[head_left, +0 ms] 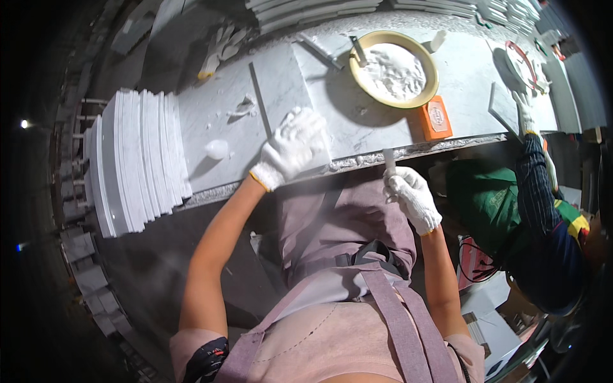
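My left hand (290,148), in a white knit glove, lies on a pale grey-veined slab (287,70) at the bench's front edge. Its fingers stretch forward over the surface. My right hand (412,196), gloved the same way, is closed round a small pale flat blade (389,159) that points up in front of the bench edge. Beyond it stands a yellow bowl (434,73) of white paste (396,70), with a putty knife (359,51) leaning in it. An orange box (436,119) is beside the bowl, close to the front edge.
A row of white tiles (137,159) stands at the left. Crumpled scrap (242,107), a white lump (217,150), a dark strip (258,96) and spare gloves (220,51) lie on the bench. At the right, a co-worker's gloved hand (525,112) is near a tile (503,110).
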